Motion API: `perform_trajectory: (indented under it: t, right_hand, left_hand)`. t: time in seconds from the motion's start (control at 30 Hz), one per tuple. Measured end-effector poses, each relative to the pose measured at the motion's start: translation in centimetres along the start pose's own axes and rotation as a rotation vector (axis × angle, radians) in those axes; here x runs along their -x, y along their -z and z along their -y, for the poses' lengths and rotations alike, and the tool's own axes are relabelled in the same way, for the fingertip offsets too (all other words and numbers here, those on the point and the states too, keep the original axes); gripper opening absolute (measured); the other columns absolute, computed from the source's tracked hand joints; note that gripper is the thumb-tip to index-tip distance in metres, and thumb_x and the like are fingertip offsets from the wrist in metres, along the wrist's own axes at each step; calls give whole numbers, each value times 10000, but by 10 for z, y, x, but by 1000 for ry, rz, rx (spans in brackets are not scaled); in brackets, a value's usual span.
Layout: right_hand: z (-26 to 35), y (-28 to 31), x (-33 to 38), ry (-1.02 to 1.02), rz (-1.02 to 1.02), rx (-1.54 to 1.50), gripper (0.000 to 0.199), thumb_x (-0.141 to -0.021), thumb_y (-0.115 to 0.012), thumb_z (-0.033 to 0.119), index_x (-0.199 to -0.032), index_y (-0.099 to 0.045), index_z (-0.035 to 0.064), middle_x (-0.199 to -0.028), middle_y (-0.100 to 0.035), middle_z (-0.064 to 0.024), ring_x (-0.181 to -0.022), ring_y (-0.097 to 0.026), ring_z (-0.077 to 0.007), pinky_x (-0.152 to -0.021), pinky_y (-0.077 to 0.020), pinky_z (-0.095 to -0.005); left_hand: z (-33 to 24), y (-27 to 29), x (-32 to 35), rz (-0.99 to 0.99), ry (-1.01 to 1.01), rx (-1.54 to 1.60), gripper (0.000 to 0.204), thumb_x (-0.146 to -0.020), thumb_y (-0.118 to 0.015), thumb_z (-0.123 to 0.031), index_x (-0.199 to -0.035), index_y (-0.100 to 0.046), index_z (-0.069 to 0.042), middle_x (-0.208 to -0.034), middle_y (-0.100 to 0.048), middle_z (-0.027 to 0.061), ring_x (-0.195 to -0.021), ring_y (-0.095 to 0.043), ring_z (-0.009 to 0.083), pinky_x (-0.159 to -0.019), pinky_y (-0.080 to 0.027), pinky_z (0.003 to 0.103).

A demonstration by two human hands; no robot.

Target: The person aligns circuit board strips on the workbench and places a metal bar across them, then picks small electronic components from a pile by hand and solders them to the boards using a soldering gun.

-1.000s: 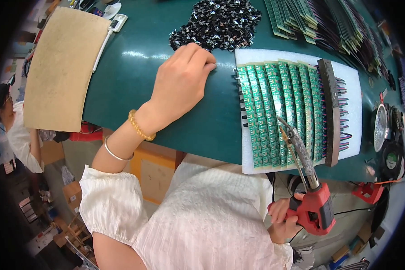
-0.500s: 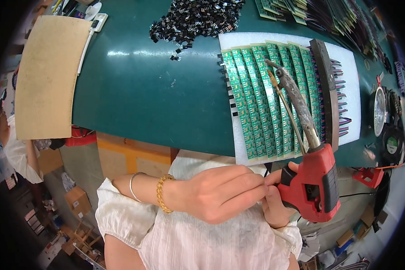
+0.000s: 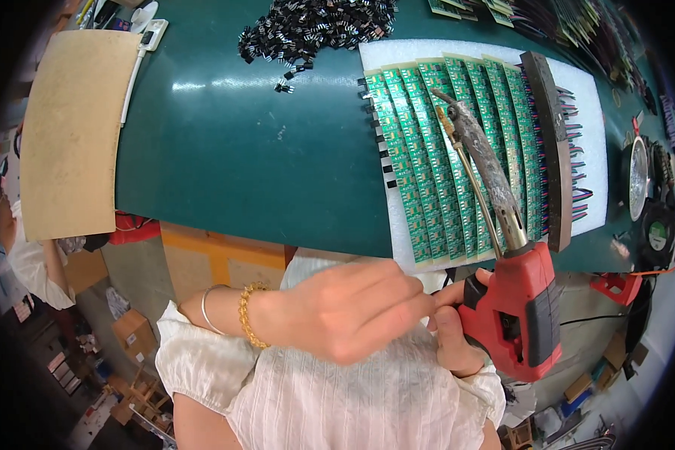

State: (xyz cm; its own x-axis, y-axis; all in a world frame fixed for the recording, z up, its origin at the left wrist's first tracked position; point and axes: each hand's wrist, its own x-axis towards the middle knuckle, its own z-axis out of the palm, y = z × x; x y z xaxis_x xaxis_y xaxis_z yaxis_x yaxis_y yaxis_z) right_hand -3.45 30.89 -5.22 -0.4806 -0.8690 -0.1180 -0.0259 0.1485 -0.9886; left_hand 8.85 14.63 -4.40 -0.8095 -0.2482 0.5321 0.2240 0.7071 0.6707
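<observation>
My right hand (image 3: 453, 330) grips a red soldering gun (image 3: 519, 307) by its handle below the table edge. Its long crusted barrel (image 3: 481, 157) points up over a row of green circuit board strips (image 3: 442, 157) that lie overlapped on a white foam sheet (image 3: 591, 127). My left hand (image 3: 349, 309) has come across in front of my body, fingers bunched, with the fingertips touching the rear of the gun next to my right thumb. It holds nothing that I can see. A dark bar (image 3: 551, 127) lies across the right ends of the strips.
A pile of small black parts (image 3: 315, 26) lies at the far side of the green table (image 3: 232, 157). A tan board (image 3: 71, 127) sits on the left. Round metal and black objects (image 3: 641, 176) stand at the right edge. Another person (image 3: 22, 255) is at lower left.
My left hand left the table near the boards and came down to the soldering gun's rear. The gun has risen, its barrel now over the green strips.
</observation>
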Motion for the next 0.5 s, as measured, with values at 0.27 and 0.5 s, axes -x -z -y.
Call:
perform_trajectory:
  t: [0.27, 0.5]
  right_hand:
    - [6, 49, 20, -337, 192, -324, 179, -914, -544, 196, -927, -604, 28, -755, -650, -80, -776, -614, -139, -676, -486, -284]
    - [-21, 61, 48, -169, 158, -322, 108, -788, -593, 98, -705, -629, 39, -710, -633, -105, -690, -632, -268, -607, -498, -355]
  left_hand:
    - [36, 7, -8, -169, 288, -279, 201, -691, -708, 54, -849, -592, 10, -718, -575, 77, -582, -553, 220, -497, -449, 299]
    - [42, 2, -6, -216, 279, -282, 224, -644, -723, 106, -828, -627, 22, -704, -624, 83, -523, -523, 159, -448, -408, 251]
